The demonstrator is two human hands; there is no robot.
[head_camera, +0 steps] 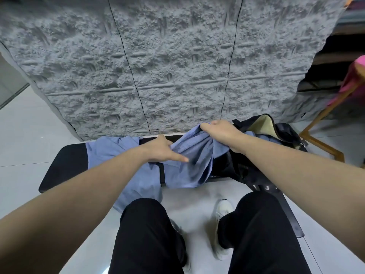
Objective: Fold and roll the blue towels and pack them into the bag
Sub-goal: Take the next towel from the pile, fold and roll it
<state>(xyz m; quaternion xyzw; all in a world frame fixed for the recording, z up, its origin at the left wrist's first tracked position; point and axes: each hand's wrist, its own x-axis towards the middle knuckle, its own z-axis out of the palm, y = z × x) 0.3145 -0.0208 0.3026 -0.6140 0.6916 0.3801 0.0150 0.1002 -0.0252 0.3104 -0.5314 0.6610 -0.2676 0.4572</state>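
Note:
A crumpled blue towel [194, 157] is lifted over the middle of a low black bench [65, 165]. My right hand [221, 131] grips its bunched upper edge beside the bag. My left hand [164, 150] holds the towel's left side, thumb stretched across the cloth. A second blue towel [126, 165] lies spread on the bench to the left and hangs over its front edge. The dark bag [284, 135] stands open at the bench's right end, with blue cloth [262, 136] inside it.
A grey textured panel [158, 66] rises right behind the bench. A wooden stand with pink cloth [353, 80] is at the far right. The bag's strap [284, 206] trails over the pale tiled floor by my legs and white shoes.

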